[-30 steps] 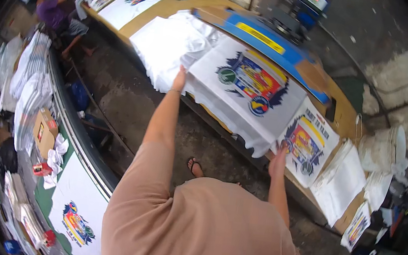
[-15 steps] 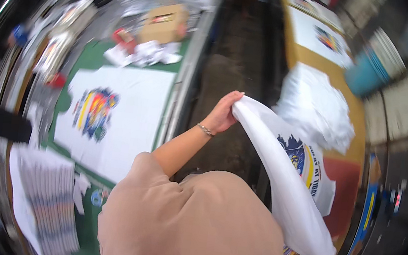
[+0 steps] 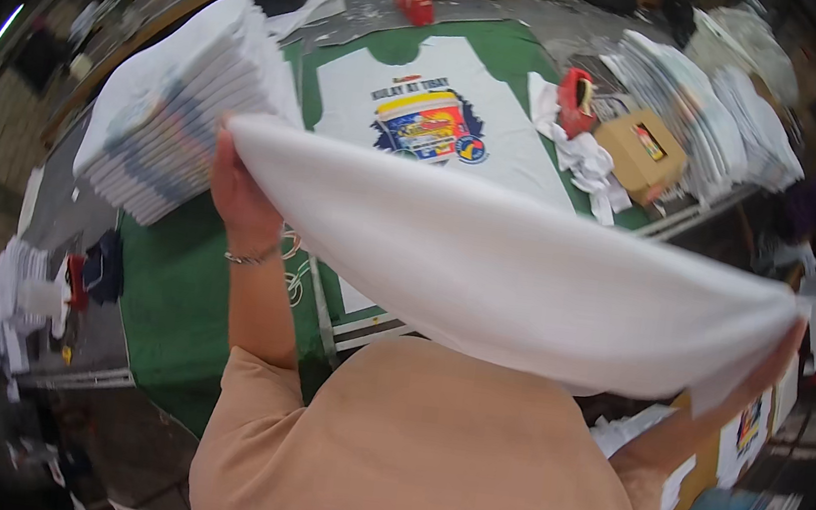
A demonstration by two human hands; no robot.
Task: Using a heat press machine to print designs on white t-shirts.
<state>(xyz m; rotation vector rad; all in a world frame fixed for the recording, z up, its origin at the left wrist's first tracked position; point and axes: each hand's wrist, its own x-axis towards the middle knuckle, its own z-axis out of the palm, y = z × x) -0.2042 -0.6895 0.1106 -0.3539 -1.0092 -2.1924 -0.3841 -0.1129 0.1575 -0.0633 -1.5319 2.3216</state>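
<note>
The white shirt (image 3: 517, 268) has been lifted off the tan bench (image 3: 701, 480) and swung round towards the green-covered bench (image 3: 174, 274), where it is now stretched between the left hand (image 3: 242, 191) and right hand (image 3: 771, 359). Its print, visible earlier, has been turned from view.

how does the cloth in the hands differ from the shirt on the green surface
The held cloth hangs between the left hand and right hand, sagging in the middle, while the printed shirt lies flat on the green surface. The held cloth's visible side is plain; the printed shirt shows a colourful design. Both are white.
</note>
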